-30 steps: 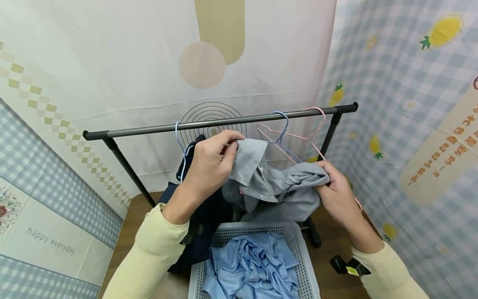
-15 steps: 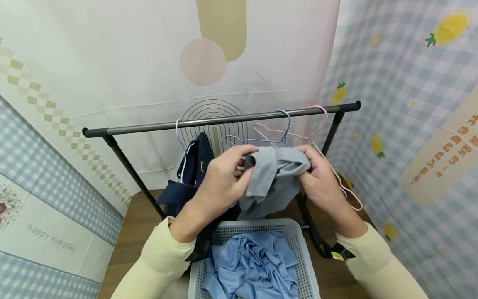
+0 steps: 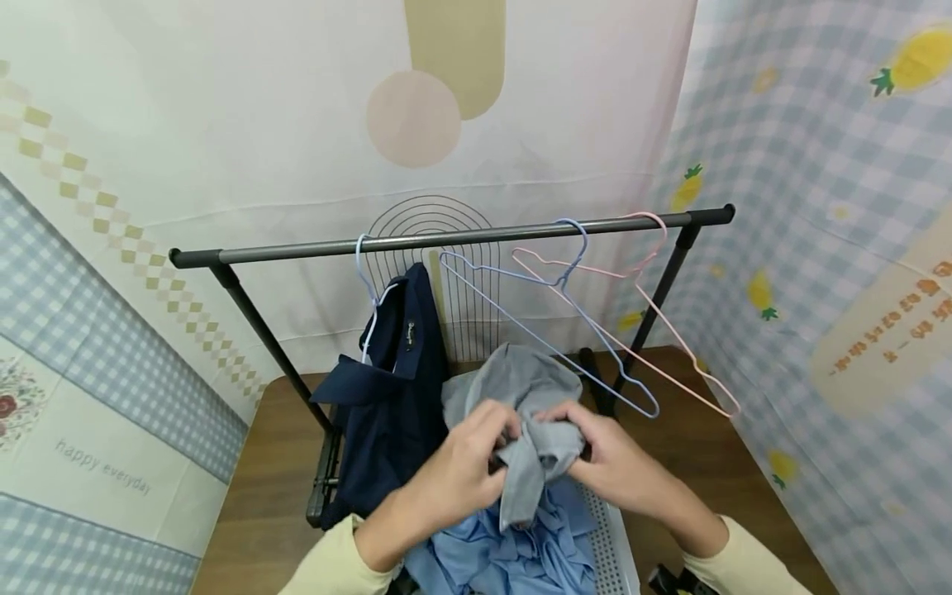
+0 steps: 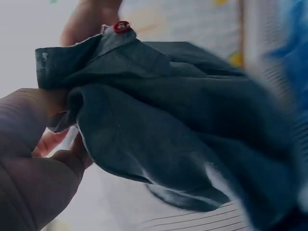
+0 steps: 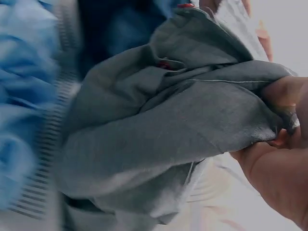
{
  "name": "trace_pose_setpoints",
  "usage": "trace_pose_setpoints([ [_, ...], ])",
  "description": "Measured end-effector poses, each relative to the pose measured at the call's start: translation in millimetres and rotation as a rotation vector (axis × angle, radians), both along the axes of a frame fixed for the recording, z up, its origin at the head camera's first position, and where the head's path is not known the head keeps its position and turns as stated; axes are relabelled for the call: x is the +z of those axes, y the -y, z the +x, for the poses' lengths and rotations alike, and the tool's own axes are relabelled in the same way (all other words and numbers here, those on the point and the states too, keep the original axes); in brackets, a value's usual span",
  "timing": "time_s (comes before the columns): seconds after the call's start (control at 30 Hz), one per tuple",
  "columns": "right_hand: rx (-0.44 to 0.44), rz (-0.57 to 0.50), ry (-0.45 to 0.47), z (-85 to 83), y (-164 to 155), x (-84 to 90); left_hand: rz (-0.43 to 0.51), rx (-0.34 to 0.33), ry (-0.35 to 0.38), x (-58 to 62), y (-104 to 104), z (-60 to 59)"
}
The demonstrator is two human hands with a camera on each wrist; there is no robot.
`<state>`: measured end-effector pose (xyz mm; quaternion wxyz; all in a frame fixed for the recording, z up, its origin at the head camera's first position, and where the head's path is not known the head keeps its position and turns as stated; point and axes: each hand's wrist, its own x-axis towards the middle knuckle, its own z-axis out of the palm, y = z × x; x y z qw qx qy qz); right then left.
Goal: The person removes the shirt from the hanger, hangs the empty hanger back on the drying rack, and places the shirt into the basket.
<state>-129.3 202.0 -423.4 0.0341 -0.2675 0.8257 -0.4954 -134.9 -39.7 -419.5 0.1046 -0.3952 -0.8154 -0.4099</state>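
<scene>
A crumpled grey shirt (image 3: 521,380) is stretched between my two hands, low in front of the rack and over the near basket. My left hand (image 3: 464,463) pinches the cloth by a flap that looks like its collar. On the other side my right hand (image 3: 613,463) grips a bunched part of it. In the left wrist view the grey shirt (image 4: 144,110) shows a red detail at its edge, and its body hangs away from the left hand (image 4: 33,149). Folds of the shirt (image 5: 168,120) run from the right hand (image 5: 279,154) in the right wrist view.
A black rack bar (image 3: 461,240) carries a bare blue hanger (image 3: 494,306), a bare pink hanger (image 3: 687,347) and a navy shirt (image 3: 387,430) on another hanger. Light-blue cloth (image 3: 476,545) lies in a perforated basket (image 3: 621,549). Printed curtains surround the wooden table (image 3: 253,496).
Both hands have come closer together and then dropped with the grey shirt from near the hangers to above the basket. The bare blue hanger now shows fully.
</scene>
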Motion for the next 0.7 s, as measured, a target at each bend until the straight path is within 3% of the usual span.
trace_pose_setpoints([
  [0.13,0.080,0.043,0.134,9.3,2.8,-41.6,-0.068,-0.036,0.245,-45.2,1.9,10.0],
  [0.2,0.141,0.073,0.200,12.4,3.3,-60.5,-0.121,-0.060,0.308,-66.1,3.7,12.0],
  [0.33,0.236,0.173,0.288,16.1,-0.3,-89.0,-0.218,-0.109,0.288,-102.1,5.8,10.1],
  [0.5,0.368,0.340,0.221,17.7,-2.5,-111.4,-0.312,-0.131,0.273,-127.7,7.6,5.7],
  [0.6,0.478,0.441,0.225,15.4,-6.0,-109.8,-0.434,-0.176,0.254,-136.9,7.7,6.3],
  [0.7,0.502,0.431,0.284,6.1,-13.3,-97.6,-0.551,-0.225,0.230,-143.5,7.7,9.8],
])
